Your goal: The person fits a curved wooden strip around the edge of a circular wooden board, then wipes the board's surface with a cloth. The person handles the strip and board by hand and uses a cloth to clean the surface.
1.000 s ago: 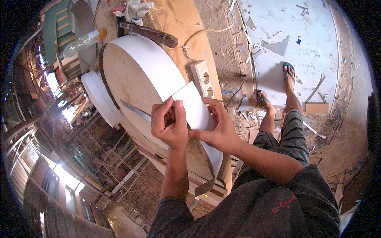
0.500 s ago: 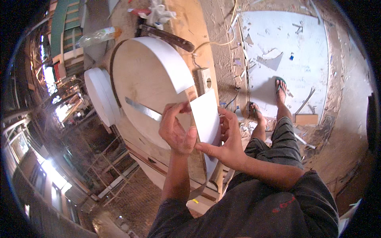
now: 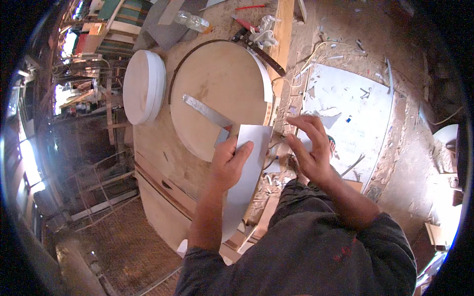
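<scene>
My left hand is closed on a curved white strip, thumb on its face, near the end beside the round wooden disc. The strip trails down toward my body. A white band covers part of the disc's right edge. On the disc lies a flat metal blade; its lower end reaches my left hand, and I cannot tell whether the fingers touch it. My right hand is off to the right of the strip, holding nothing, its fingers apart and bent.
A stack of white-edged discs stands at the bench's left. Toward the far end are a plastic bottle, a dark saw-like tool and a crumpled white bag. Beyond the bench's right edge, a pale board with scraps lies on the floor.
My right hand has let go of the white strip and moved right. My left hand has taken hold of the strip near its end. The view has shifted, showing more of the disc.
</scene>
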